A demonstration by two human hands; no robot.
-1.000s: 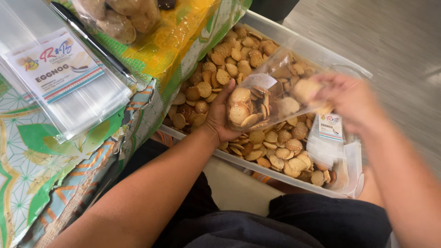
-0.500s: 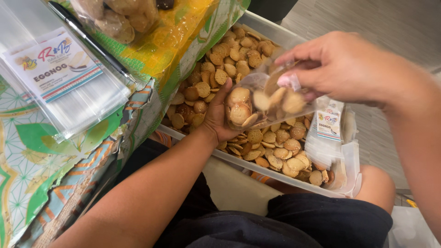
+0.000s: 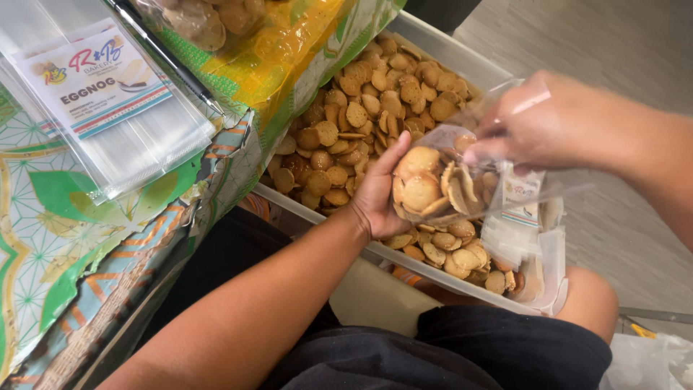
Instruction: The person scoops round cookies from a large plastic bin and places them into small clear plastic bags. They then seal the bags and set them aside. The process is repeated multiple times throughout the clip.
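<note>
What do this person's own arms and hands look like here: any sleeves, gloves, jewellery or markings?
Both forearms are bare, with no sleeve reaching into view. The left hand wears no glove, ring or watch that can be seen. The right hand is also ungloved, though motion blur hides fine detail on its fingers. No markings show on either arm.

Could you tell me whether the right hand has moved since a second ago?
Yes. The right hand has risen from the cookies at the bin's right side and now sits at the mouth of the clear bag that the left hand holds.
</note>
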